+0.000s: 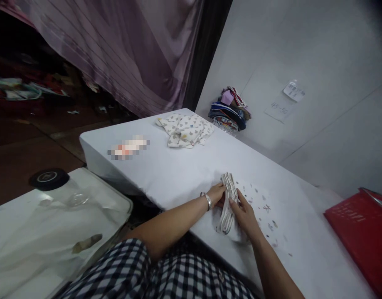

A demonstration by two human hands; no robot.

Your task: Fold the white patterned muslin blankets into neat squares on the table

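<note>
checked clothing [153, 274] lies closest, and past it, at the near edge of the white table [166, 166], the right hand [245, 214] presses flat, close-set fingers on a striped cloth [228, 199], left hand [216, 193] grip unclear; even pressure should hold its edges lined up.

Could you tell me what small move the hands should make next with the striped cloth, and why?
Probably press the striped cloth flat and smooth its fold: both the left hand and right hand rest on it, and it lies bunched in a narrow strip on the printed garment.
</note>
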